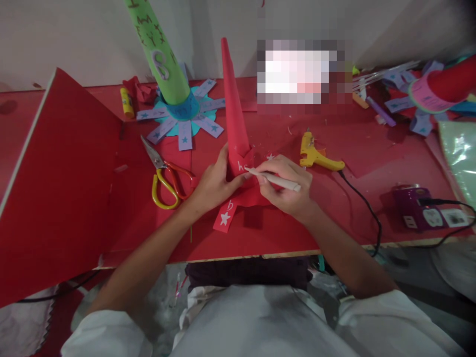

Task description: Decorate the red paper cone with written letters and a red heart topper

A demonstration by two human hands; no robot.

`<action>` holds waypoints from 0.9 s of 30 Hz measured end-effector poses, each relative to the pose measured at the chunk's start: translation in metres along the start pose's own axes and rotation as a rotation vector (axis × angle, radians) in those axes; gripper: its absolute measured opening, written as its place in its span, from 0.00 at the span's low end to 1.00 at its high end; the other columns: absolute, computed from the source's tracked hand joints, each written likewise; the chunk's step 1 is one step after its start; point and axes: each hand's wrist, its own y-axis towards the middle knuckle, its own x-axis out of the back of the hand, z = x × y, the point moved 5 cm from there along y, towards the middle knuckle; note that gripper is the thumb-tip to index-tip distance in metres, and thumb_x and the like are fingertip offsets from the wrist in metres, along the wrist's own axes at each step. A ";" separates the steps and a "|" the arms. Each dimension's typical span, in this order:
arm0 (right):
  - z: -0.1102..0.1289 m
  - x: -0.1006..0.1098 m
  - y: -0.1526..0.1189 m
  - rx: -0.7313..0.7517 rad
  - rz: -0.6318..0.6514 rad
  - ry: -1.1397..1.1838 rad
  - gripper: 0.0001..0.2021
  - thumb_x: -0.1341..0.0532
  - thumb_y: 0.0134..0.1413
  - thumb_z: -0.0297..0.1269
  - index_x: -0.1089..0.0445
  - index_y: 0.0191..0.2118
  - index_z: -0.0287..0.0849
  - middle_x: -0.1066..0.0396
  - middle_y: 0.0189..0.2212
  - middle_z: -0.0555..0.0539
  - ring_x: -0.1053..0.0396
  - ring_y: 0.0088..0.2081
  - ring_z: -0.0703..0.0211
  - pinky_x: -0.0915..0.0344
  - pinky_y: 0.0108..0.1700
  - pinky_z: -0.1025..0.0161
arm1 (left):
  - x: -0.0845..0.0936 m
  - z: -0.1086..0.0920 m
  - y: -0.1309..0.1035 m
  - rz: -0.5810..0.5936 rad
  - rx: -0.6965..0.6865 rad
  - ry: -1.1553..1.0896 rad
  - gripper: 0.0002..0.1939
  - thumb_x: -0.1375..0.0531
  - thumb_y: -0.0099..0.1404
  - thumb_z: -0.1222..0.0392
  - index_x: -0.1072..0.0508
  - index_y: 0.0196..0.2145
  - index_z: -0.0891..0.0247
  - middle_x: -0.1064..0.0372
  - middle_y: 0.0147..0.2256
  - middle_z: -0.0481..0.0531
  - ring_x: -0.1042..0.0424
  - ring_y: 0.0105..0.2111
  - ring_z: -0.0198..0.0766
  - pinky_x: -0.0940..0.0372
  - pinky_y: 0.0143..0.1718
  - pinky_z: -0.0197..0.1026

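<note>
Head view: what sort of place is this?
Looks like a craft workspace: scissors and a yellow glue gun lie on a red table, and the right hand holds a white pen at a lettered red cone.

Centre: tall red cone (235, 109), paper by appearance, smooth and matt. Slim white marker (284, 183) against it: smooth, plastic-looking. Left: scissors (159, 163) with bright metal blades (150, 150) and glossy yellow and red handles (154, 191), apparently plastic. Far left: green tube (169, 82), matt paper. Right: yellow glue gun (316, 156), smooth plastic. Near right: purple box (413, 196), glossy, plastic-looking. Far right: pale green sheet (460, 144), glossy and film-like. Red tabletop (282, 233): smooth, faint sheen; near edge (230, 259) rough, wood-like.
</note>
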 end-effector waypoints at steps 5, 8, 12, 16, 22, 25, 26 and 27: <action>0.000 0.002 0.001 -0.014 -0.005 -0.065 0.04 0.37 0.69 0.33 0.24 0.45 0.49 0.18 0.34 0.49 0.23 0.32 0.56 0.24 0.37 0.57 | 0.000 0.000 0.000 0.004 0.025 -0.018 0.37 0.35 0.71 0.39 0.39 0.69 0.57 0.26 0.63 0.62 0.25 0.61 0.60 0.31 0.64 0.62; -0.001 0.002 0.001 -0.020 0.002 -0.062 0.04 0.37 0.70 0.34 0.24 0.43 0.50 0.18 0.34 0.50 0.23 0.32 0.56 0.24 0.37 0.57 | 0.000 0.000 0.000 0.002 0.016 -0.022 0.37 0.35 0.72 0.39 0.40 0.69 0.57 0.26 0.63 0.62 0.25 0.61 0.59 0.31 0.63 0.60; -0.003 0.005 0.000 -0.026 -0.026 -0.083 0.04 0.38 0.70 0.35 0.25 0.42 0.49 0.20 0.32 0.50 0.25 0.30 0.57 0.25 0.35 0.57 | 0.000 0.000 -0.001 0.010 0.026 -0.023 0.38 0.35 0.72 0.38 0.40 0.70 0.56 0.26 0.62 0.60 0.23 0.59 0.57 0.29 0.61 0.58; -0.003 0.010 0.001 -0.041 -0.064 -0.108 0.05 0.39 0.71 0.37 0.25 0.42 0.50 0.20 0.31 0.49 0.25 0.29 0.55 0.25 0.32 0.56 | 0.001 0.002 0.001 0.021 0.032 -0.070 0.38 0.35 0.72 0.39 0.40 0.71 0.56 0.26 0.63 0.60 0.25 0.61 0.57 0.30 0.63 0.60; -0.003 0.014 0.004 -0.114 -0.078 -0.029 0.04 0.37 0.70 0.36 0.24 0.44 0.48 0.18 0.34 0.48 0.21 0.33 0.55 0.23 0.35 0.55 | 0.002 0.008 0.007 0.128 -0.043 -0.224 0.39 0.34 0.72 0.40 0.40 0.72 0.57 0.33 0.69 0.60 0.31 0.68 0.55 0.35 0.71 0.57; -0.003 0.014 0.004 -0.123 -0.079 -0.002 0.04 0.36 0.69 0.35 0.23 0.45 0.48 0.18 0.35 0.48 0.21 0.34 0.55 0.23 0.36 0.56 | 0.003 0.011 0.008 0.170 -0.019 -0.279 0.40 0.34 0.72 0.40 0.40 0.73 0.56 0.33 0.69 0.60 0.33 0.70 0.55 0.35 0.71 0.56; -0.003 0.014 0.004 -0.123 -0.073 0.011 0.04 0.36 0.69 0.34 0.23 0.45 0.48 0.17 0.35 0.48 0.20 0.34 0.55 0.23 0.36 0.56 | 0.003 0.011 0.008 0.176 -0.015 -0.292 0.40 0.34 0.72 0.39 0.40 0.73 0.56 0.33 0.69 0.60 0.33 0.70 0.55 0.35 0.71 0.56; -0.003 0.014 0.004 -0.125 -0.062 0.024 0.04 0.36 0.69 0.34 0.23 0.46 0.48 0.17 0.35 0.48 0.21 0.34 0.55 0.23 0.36 0.57 | 0.003 0.011 0.008 0.179 -0.015 -0.303 0.40 0.34 0.72 0.40 0.40 0.73 0.56 0.34 0.70 0.61 0.33 0.70 0.55 0.35 0.71 0.56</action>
